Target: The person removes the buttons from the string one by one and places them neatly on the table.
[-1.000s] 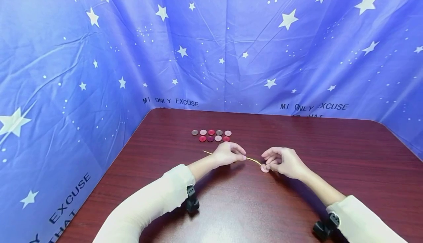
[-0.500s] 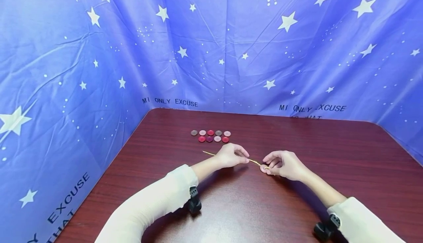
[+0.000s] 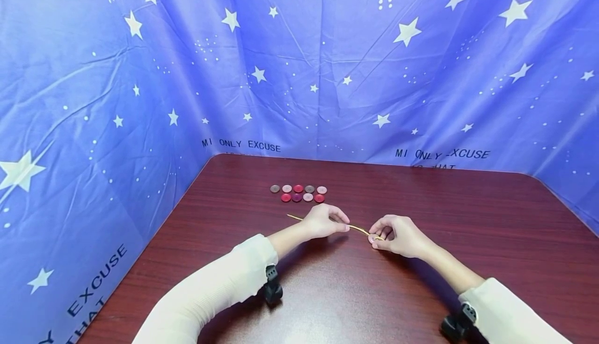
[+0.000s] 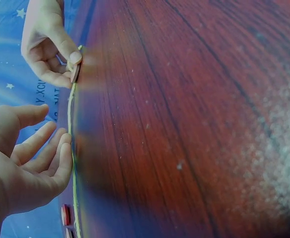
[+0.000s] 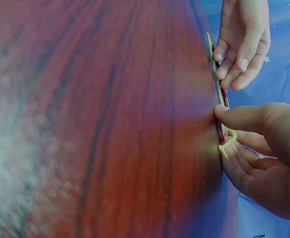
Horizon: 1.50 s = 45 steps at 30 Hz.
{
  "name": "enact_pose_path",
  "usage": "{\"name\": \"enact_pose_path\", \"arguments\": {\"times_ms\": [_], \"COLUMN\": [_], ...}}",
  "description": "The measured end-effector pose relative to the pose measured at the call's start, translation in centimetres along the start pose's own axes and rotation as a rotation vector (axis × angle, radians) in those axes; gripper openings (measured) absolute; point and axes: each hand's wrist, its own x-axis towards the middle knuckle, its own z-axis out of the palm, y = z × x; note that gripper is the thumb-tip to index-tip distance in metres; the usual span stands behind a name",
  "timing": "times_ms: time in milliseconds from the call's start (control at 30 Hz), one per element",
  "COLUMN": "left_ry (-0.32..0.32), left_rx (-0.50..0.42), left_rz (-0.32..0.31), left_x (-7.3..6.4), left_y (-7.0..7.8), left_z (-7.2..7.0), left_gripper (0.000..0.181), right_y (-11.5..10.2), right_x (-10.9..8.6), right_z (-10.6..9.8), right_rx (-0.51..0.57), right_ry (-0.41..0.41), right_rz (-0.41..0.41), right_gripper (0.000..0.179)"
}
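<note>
A pale pink button (image 3: 372, 238) is pinched at its rim between the thumb and finger of my right hand (image 3: 403, 236). A thin yellow cord (image 3: 357, 228) runs through it, and the cord's short end (image 5: 224, 150) pokes out on the right-hand side. From the button the cord stretches left along the tabletop, passing by my left hand (image 3: 323, 221). In the left wrist view, the left thumb (image 4: 35, 114) stands apart from the loosely bent fingers, whose tips are right at the cord. The cord's far end (image 3: 294, 216) shows beyond the left wrist.
Two rows of buttons (image 3: 298, 197), in red, pink, purple and brown, lie on the dark red wooden table (image 3: 421, 193) behind the left hand. A blue curtain (image 3: 318, 48) with stars hangs around the table's back and left sides.
The right thumb and finger have shifted from the cord's short end onto the button's rim. My left hand went slightly right, then back. The rows of buttons stay put.
</note>
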Motion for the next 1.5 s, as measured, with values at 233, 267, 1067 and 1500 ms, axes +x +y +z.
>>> {"name": "enact_pose_path", "arguments": {"times_ms": [233, 267, 1067, 1500], "left_ry": [0.005, 0.007, 0.011, -0.021], "left_rx": [0.005, 0.007, -0.047, -0.117], "left_rz": [-0.015, -0.018, -0.001, -0.012], "left_x": [0.0, 0.0, 0.1, 1.1], "left_y": [0.1, 0.0, -0.1, -0.1], "left_z": [0.0, 0.0, 0.3, 0.8], "left_gripper": [0.013, 0.013, 0.019, 0.022], "right_y": [-0.1, -0.1, -0.1, -0.7], "right_x": [0.0, 0.0, 0.2, 0.3], "right_z": [0.0, 0.0, 0.3, 0.2], "right_rx": [-0.016, -0.016, -0.016, 0.060], "right_ry": [0.009, 0.010, 0.049, 0.064], "right_rz": [-0.027, -0.032, -0.047, -0.020], "right_gripper": [0.016, 0.016, 0.013, 0.013]}}
